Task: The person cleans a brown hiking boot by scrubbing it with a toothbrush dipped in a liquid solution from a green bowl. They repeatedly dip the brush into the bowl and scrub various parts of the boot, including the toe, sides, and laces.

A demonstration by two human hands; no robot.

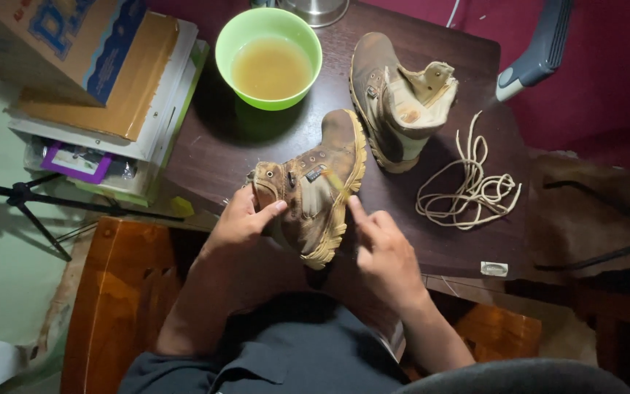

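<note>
hands on a boot
left hand grips the boot collar; right hand holds a blurred brush on its side.

A single head-worn camera looks steeply down from close above the person's lap, facing forward over the dark wooden table, whose far edge meets the frame's top.

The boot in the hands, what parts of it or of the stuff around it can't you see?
- Boot, head view: its inside faces away, and the left hand covers the collar.
- Right hand: a blurred yellowish thing at its fingertips, unclear.
- Metal object behind the green bowl: cut off by the top edge.
- Small tag on the table: too small.
</note>
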